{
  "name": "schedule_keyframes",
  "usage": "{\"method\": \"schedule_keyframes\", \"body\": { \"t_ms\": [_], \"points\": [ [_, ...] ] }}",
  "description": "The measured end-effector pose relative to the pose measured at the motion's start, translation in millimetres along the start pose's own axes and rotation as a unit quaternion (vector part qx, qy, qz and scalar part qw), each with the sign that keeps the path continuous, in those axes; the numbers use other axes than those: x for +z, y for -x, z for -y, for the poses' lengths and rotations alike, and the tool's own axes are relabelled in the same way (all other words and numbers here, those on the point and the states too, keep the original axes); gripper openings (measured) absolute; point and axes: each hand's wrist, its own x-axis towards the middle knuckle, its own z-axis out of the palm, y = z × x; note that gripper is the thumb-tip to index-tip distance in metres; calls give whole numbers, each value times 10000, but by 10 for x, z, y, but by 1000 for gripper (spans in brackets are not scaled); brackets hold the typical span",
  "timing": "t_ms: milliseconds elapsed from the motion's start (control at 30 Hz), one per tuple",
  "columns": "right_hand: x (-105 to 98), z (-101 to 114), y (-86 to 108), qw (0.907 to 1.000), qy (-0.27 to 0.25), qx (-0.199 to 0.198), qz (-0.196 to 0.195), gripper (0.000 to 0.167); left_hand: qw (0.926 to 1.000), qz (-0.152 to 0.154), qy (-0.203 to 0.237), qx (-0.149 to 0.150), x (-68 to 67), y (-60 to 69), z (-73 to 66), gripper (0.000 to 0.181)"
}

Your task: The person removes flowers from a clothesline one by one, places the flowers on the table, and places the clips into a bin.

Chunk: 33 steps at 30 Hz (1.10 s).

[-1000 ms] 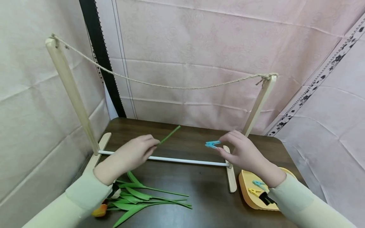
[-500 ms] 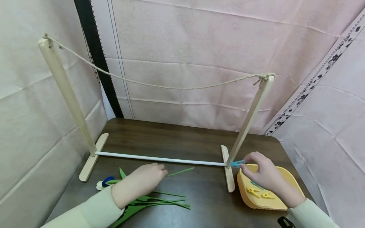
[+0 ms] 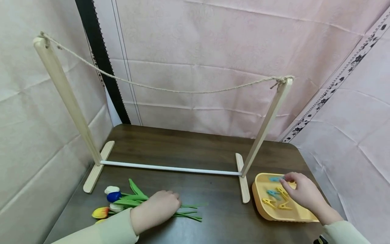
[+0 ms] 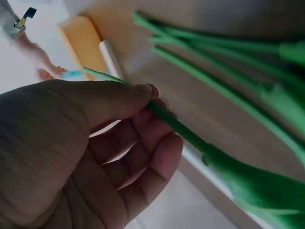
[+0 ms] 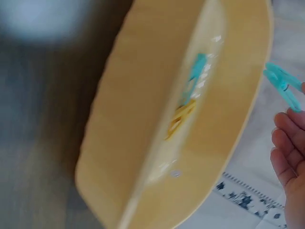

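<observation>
My left hand (image 3: 159,207) is low over a bunch of artificial tulips on the table, with white, blue (image 3: 113,196) and orange-yellow (image 3: 100,212) heads to its left. In the left wrist view, thumb and fingers pinch one green tulip stem (image 4: 176,125); which head it bears I cannot tell. Other stems (image 4: 209,78) lie beside it. At the right, my right hand (image 3: 304,190) pinches a light blue clothespin (image 5: 284,85) by one end, above the yellow tray (image 3: 259,200). Inside the tray lie another blue clothespin (image 3: 273,194) and several yellow ones (image 3: 269,203).
Behind the hands stands a wooden frame with a left post (image 3: 67,98), a right post (image 3: 265,127) and a white bottom bar (image 3: 170,168). A sagging rope (image 3: 195,92) joins the post tops. Pale cloth (image 3: 195,44) hangs behind the brown table (image 3: 189,137).
My left hand has lowered the stem from near the white bar to the tulip bunch. The right hand has carried the blue clothespin rightward, from in front of the right post to over the tray.
</observation>
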Motion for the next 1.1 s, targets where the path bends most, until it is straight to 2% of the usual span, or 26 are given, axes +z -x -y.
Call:
{"method": "schedule_keyframes", "body": {
  "t_ms": [133, 300, 533, 767, 1100],
  "points": [
    [64, -142, 36, 9985, 119, 269, 469, 19, 9999, 164, 4, 55, 149, 30, -59, 12],
    [119, -225, 79, 9966, 150, 515, 626, 20, 9998, 185, 58, 57, 280, 73, -114, 13],
    [122, -242, 89, 9949, 201, 619, 775, 19, 9998, -96, -162, -20, 327, 98, -166, 15],
    [161, -295, 93, 9948, 308, 469, 853, 17, 9991, -60, -415, -88, 387, 124, -204, 14],
    [160, -268, 119, 9923, 447, 362, 1099, 20, 9996, -99, -229, -97, 416, 143, -201, 16]
  ]
}}
